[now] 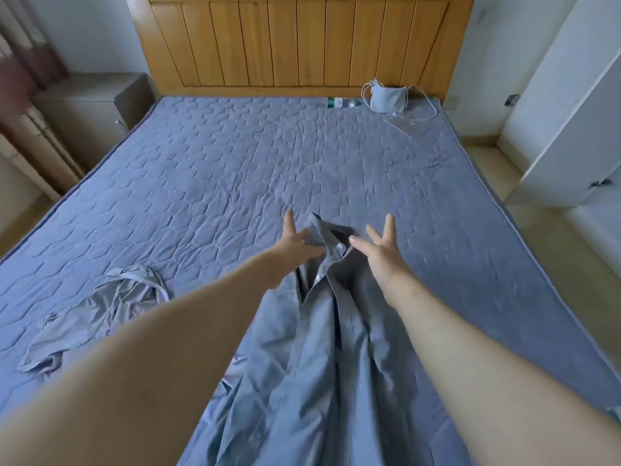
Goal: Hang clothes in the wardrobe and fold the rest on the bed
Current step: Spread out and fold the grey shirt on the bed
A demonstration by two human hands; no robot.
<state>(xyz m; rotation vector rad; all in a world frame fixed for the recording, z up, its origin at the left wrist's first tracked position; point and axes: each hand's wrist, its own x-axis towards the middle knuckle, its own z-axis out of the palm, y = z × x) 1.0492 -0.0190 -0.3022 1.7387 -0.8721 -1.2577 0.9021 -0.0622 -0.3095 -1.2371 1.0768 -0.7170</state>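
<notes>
A blue collared shirt (322,348) lies bunched lengthwise on the blue quilted bed (208,169), its collar pointing toward the headboard. My left hand (292,245) reaches over the collar's left side with fingers spread, the fingertips touching the fabric. On the collar's right, my right hand (381,252) hovers with straight, splayed fingers and holds nothing. A crumpled grey garment (100,307) lies on the bed to the left of my left forearm.
A small blue drawstring bag (389,97) with white cords and a plastic bottle (342,103) lie by the wooden headboard (295,42). A white wardrobe (571,129) stands to the right of the bed. To the left is a covered nightstand (90,105).
</notes>
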